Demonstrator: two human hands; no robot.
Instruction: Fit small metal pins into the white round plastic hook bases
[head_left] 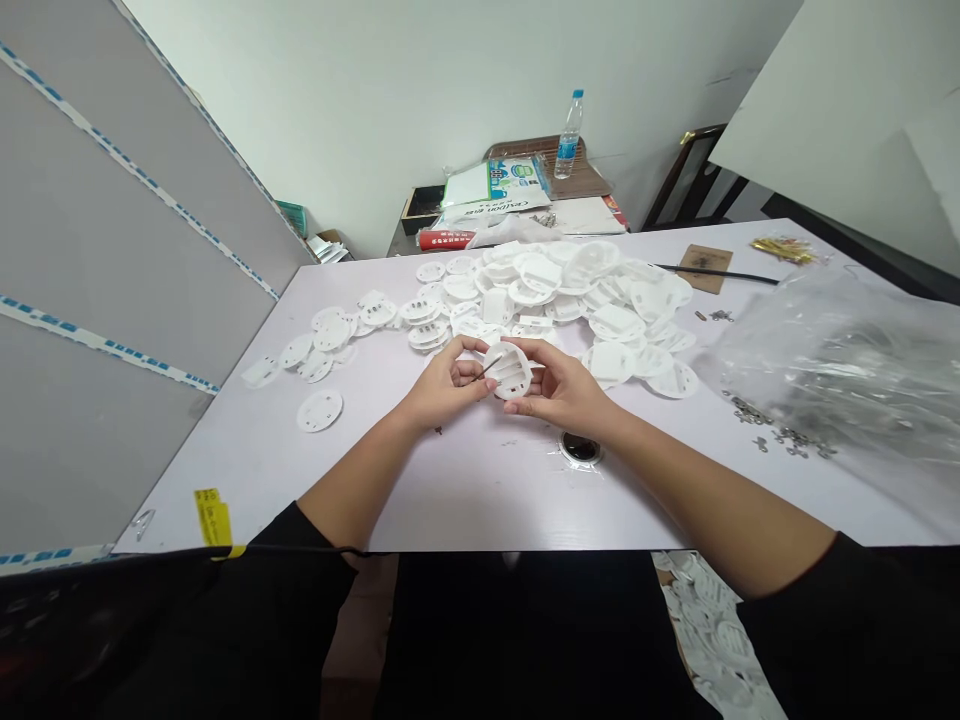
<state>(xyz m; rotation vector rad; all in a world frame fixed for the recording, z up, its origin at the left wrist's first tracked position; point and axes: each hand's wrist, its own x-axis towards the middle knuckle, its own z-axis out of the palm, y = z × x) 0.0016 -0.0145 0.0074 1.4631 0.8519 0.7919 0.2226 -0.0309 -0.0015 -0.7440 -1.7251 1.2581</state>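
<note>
A round white plastic casing (pixel 510 370) with moulded slots faces me above the middle of the table, held between both hands. My right hand (pixel 559 385) grips its right edge, thumb low and fingers around the top and back. At its left edge, my left hand (pixel 450 385) is closed with the thumb against the rim. A thin dark rod (pixel 486 369) sticks out of the left fingers across the casing's face; its exact kind is unclear. Behind the hands lies a heap of similar white casings (pixel 540 275). One single casing (pixel 320 410) rests flat at left.
Small metal pieces (pixel 787 435) lie by a clear plastic bag (pixel 862 370) at right. A dark round cable hole (pixel 580 448) sits near my right forearm. Farther back are a brown card (pixel 703 269) and a water bottle (pixel 568 140). A grey partition (pixel 112 250) borders the left.
</note>
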